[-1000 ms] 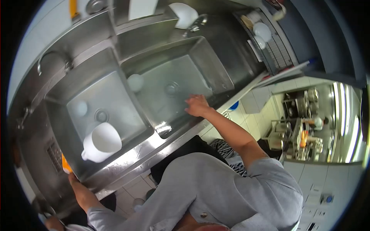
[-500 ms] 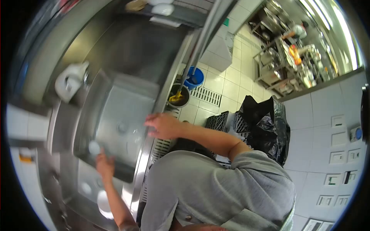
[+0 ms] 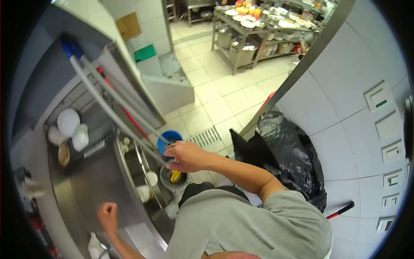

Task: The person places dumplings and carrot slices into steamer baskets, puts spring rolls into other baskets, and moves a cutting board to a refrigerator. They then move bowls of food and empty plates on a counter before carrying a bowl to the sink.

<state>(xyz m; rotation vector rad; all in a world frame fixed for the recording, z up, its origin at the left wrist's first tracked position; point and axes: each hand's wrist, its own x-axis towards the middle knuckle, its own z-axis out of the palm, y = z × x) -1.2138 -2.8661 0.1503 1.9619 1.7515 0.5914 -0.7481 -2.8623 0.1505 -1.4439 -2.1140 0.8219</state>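
Observation:
My left hand (image 3: pixel 108 218) is over the metal counter (image 3: pixel 82 190) at the lower left, fingers curled in a loose fist and nothing visible in them. A white bottle-like object (image 3: pixel 95 247) stands just below it. My right hand (image 3: pixel 186 156) is in front of my body, thumb and fingers apart and holding nothing. Behind it are a blue bucket (image 3: pixel 169 139) and a grey bucket (image 3: pixel 166 178) with a yellow item (image 3: pixel 175 175) inside. Long pale handles (image 3: pixel 108 108) slant down towards the buckets.
White bowls (image 3: pixel 69 122) and a brown item (image 3: pixel 64 154) lie on a dark rack at the left. Below the counter is a shelf with white containers (image 3: pixel 144 193). Black plastic bags (image 3: pixel 289 151) stand at the right. A loaded metal kitchen table (image 3: pixel 246 32) stands farther back.
The view has swung from the sink to the rack, buckets and tiled floor. My left hand has left the sink and the white round item near it, and its fingers are now curled.

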